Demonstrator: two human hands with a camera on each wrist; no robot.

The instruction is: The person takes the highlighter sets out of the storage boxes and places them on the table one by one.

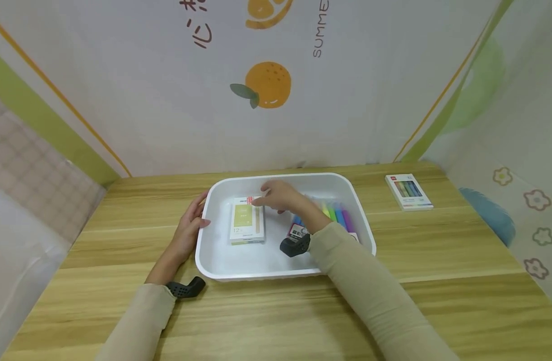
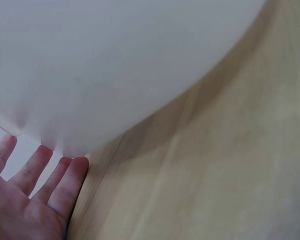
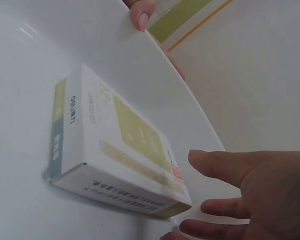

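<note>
A white plastic tray (image 1: 280,274) stands on the table. The left hand (image 1: 189,233) holds its left side, thumb over the rim and fingers against the outer wall; in the left wrist view those fingers (image 2: 67,185) touch the wall from outside. Flat inside the tray lies a white and yellow-green box (image 1: 247,220), marked 12. Over the tray, the right hand (image 1: 286,196) reaches to the box's far right corner. The right wrist view shows its thumb and fingers spread beside the box (image 3: 125,145), holding nothing. A pack of coloured markers (image 1: 339,215) lies in the tray's right part, partly hidden by the right arm.
To the right of the tray, on the wooden table (image 1: 266,321), lies a white box with coloured sticks pictured on it (image 1: 409,192). A printed cloth (image 1: 348,100) with fruit drawings hangs behind the table. Each wrist wears a black device (image 1: 296,245).
</note>
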